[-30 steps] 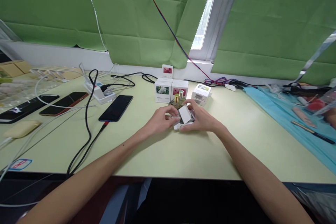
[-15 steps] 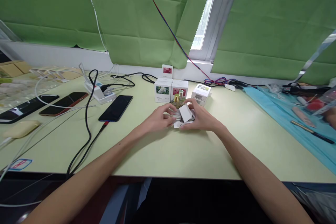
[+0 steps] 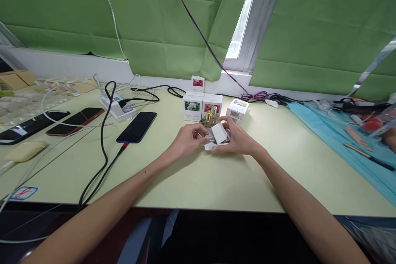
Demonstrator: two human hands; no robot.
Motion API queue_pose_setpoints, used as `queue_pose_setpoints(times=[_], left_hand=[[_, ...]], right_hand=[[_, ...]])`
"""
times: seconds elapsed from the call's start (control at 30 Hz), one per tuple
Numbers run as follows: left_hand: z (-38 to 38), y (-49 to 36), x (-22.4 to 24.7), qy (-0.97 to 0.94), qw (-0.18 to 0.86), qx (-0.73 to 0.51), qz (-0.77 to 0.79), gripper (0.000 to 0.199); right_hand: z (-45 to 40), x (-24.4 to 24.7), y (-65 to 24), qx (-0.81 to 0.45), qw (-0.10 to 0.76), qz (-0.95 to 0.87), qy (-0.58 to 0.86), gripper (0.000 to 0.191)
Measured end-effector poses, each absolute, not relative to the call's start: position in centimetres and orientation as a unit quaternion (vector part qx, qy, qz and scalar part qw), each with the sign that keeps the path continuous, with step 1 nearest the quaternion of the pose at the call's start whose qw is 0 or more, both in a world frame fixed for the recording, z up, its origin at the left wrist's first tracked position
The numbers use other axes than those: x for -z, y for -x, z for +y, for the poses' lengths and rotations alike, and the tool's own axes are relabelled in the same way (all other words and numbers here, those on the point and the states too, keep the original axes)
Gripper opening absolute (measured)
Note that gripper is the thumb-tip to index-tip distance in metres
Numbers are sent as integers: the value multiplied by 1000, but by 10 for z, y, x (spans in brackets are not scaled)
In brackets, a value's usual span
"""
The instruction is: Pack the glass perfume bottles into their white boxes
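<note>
My right hand grips a small white cardboard box lying on its side, its open end and flaps facing left. At that opening, the fingers of my left hand are pinched round a small silvery-clear bottle, which is mostly hidden by the box and fingers. Just behind the hands stand a gold-capped perfume bottle and a silver-capped one. Further back are a white box with a white flower picture and a box with a pink flower picture.
Another white box stands to the right, and a small one at the back. Left lie a black phone on a cable, two more phones and a power strip. A blue sheet with a pen covers the right side.
The silvery-clear bottle has gone further into the open end of the white box, and my left fingers have moved slightly right with it. My right hand stays on the box.
</note>
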State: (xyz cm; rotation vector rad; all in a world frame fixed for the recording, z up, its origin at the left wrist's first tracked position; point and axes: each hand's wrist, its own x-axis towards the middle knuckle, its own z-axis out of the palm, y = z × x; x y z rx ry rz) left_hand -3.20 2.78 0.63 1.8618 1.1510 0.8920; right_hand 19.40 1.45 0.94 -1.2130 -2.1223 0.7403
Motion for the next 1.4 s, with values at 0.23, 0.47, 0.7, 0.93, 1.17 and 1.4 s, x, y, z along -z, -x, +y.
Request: queue_pose_setpoints(times=[0.23,0.47,0.7,0.93,1.17,1.4], left_hand=[[26,30,-4,-732,371,-354,450,20],[23,29,-5,-740,368,-355,437,19],[21,27,-5,-742,375,-359,424,18],[21,25,-4,-741,369,-362,428,15],[19,24,-6,-729,379,-372,432,13],[18,23,-6,-723,374,-384,436,15]], right_hand=[[12,-12,-191,-279,291,-795,453,82],[10,-13,-189,-291,292,-793,448,80],[10,-12,-187,-295,298,-791,445,81],[9,-11,-186,-299,303,-791,440,82],[11,-9,-185,-290,310,-793,436,83],[9,-9,-182,-291,315,-791,437,83]])
